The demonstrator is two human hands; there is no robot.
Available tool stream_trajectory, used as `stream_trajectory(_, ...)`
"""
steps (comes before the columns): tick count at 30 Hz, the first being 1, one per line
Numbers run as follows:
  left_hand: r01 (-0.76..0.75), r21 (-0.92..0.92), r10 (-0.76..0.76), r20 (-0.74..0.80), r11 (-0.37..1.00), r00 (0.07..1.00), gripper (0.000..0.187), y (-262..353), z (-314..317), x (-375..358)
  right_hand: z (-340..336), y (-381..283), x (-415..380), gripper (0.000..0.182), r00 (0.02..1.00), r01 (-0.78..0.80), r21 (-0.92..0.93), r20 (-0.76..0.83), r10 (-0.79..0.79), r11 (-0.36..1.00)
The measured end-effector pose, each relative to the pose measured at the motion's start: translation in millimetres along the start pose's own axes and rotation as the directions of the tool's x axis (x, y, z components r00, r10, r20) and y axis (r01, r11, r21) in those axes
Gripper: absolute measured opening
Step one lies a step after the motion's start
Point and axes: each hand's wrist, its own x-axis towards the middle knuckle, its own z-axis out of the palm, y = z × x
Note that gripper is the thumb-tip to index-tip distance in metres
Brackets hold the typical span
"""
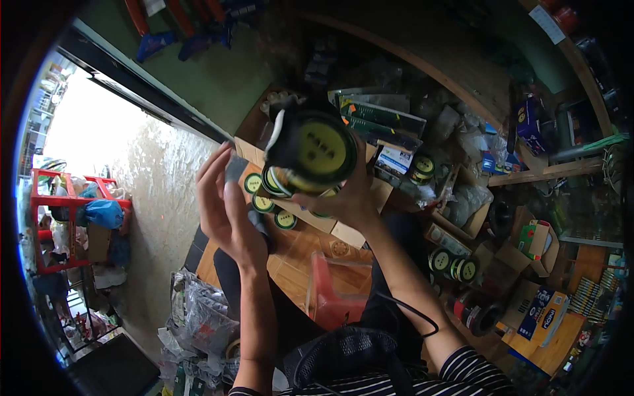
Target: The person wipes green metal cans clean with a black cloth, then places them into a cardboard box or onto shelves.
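Note:
A round can with a yellow-green lid [320,150] and dark lettering is raised in front of me, slightly blurred. My right hand [350,198] is wrapped round its lower right side. Left of the can, my left hand [224,204] is raised with its fingers apart and nothing in it. Below the can stands an open cardboard box [317,221] with similar round cans in and around it. Several round lids, one of them a green-rimmed lid [285,220], lie at the box's left side.
A red plastic stool [337,290] stands on the tiled floor between my legs. Plastic-wrapped goods [205,310] are piled at lower left. To the right are more cans [441,260], an open carton [470,204] and a blue-and-yellow box [543,315]. A red rack [63,198] stands far left.

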Motion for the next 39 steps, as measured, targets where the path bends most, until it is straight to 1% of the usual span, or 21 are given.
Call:
stream_trajectory(1,0.07,-0.096,-0.073,-0.033,0.993,0.997,0.055,0,2,-6,-4,3,-2,0.122,0.986,0.167,-0.199,0.032,-0.163,0.966)
stream_trajectory(2,0.006,-0.116,0.007,0.114,0.993,0.993,0.069,-9,8,-8,-8,4,-5,0.121,0.971,0.239,-0.273,0.06,-0.231,0.932)
stream_trajectory(4,-0.123,0.124,0.061,0.417,0.985,0.907,0.108,-24,11,-13,-9,11,-11,0.117,0.921,0.385,-0.445,0.126,-0.369,0.809)
stream_trajectory(5,-0.072,0.153,-0.001,0.432,0.986,0.902,0.117,-30,11,-10,-4,10,-14,0.113,0.911,0.39,-0.534,0.107,-0.397,0.75)
stream_trajectory(6,0.204,-0.047,-0.168,0.406,0.978,0.898,0.123,-29,12,-12,-5,8,-19,0.112,0.919,0.384,-0.551,0.147,-0.366,0.741)
stream_trajectory(7,0.45,-0.252,-0.322,0.418,0.857,0.849,0.129,-29,16,-11,-7,6,-20,0.111,0.923,0.38,-0.573,0.185,-0.338,0.726)
stream_trajectory(9,0.527,-0.371,-0.35,0.448,0.764,0.823,0.145,-45,12,-15,-2,-5,-14,0.103,0.93,0.367,-0.509,0.188,-0.316,0.779)
stream_trajectory(11,0.738,-0.38,-0.498,0.559,0.557,0.663,0.136,-95,0,-42,6,-4,-12,0.099,0.928,0.371,-0.473,0.212,-0.306,0.799)
stream_trajectory(14,0.782,-0.605,-0.573,0.591,0.151,0.568,0.101,-116,-2,-74,20,-11,-12,0.082,0.927,0.359,-0.481,0.284,-0.245,0.8)
stream_trajectory(16,0.775,-0.613,-0.51,0.622,0.155,0.594,0.095,-119,-1,-72,33,2,-16,0.072,0.91,0.39,-0.455,0.325,-0.258,0.8)
stream_trajectory(22,0.601,-0.791,-0.588,0.542,-0.116,0.601,0.098,-140,11,-90,89,15,-21,0.036,0.869,0.492,-0.529,0.342,-0.358,0.691)
stream_trajectory(26,0.533,-0.814,-0.656,0.535,-0.231,0.533,0.101,-153,-2,-82,82,6,-19,0.013,0.939,0.334,-0.475,0.243,-0.244,0.814)
stream_trajectory(28,0.578,-0.798,-0.658,0.529,-0.171,0.536,0.102,-153,-1,-82,81,20,-23,0.027,0.995,0.097,-0.489,0.039,-0.089,0.867)
stream_trajectory(29,0.65,-0.759,-0.675,0.469,0.02,0.569,0.108,-153,2,-74,80,16,-19,0.033,0.998,-0.051,-0.459,-0.051,0.031,0.887)
stream_trajectory(30,0.582,-0.781,-0.487,0.609,-0.228,0.627,0.114,-146,1,-73,79,13,-13,0.047,0.988,0.078,-0.571,-0.063,-0.139,0.817)
stream_trajectory(31,0.576,-0.793,-0.484,0.591,-0.199,0.646,0.115,-140,2,-70,73,4,-8,0.06,0.979,0.122,-0.663,-0.042,-0.199,0.739)
stream_trajectory(33,0.564,-0.814,-0.483,0.553,-0.14,0.679,0.117,-118,3,-58,60,1,0,0.066,0.935,0.269,-0.811,0.091,-0.343,0.519)
stream_trajectory(34,0.557,-0.824,-0.359,0.554,-0.106,0.751,0.114,-123,3,-63,60,11,-2,0.063,0.957,0.24,-0.749,0.075,-0.281,0.617)
stream_trajectory(35,0.585,-0.808,-0.375,0.564,-0.069,0.736,0.111,-126,1,-66,59,22,-6,0.061,0.974,0.202,-0.678,0.067,-0.214,0.707)
stream_trajectory(37,0.64,-0.769,-0.406,0.584,0.002,0.703,0.103,-133,-2,-72,62,40,-27,0.056,0.968,0.247,-0.711,0.213,-0.133,0.658)
stream_trajectory(39,0.552,-0.763,-0.34,0.645,-0.336,0.685,0.077,-155,-8,-82,71,43,-39,0.054,0.941,0.277,-0.592,0.325,-0.09,0.757)
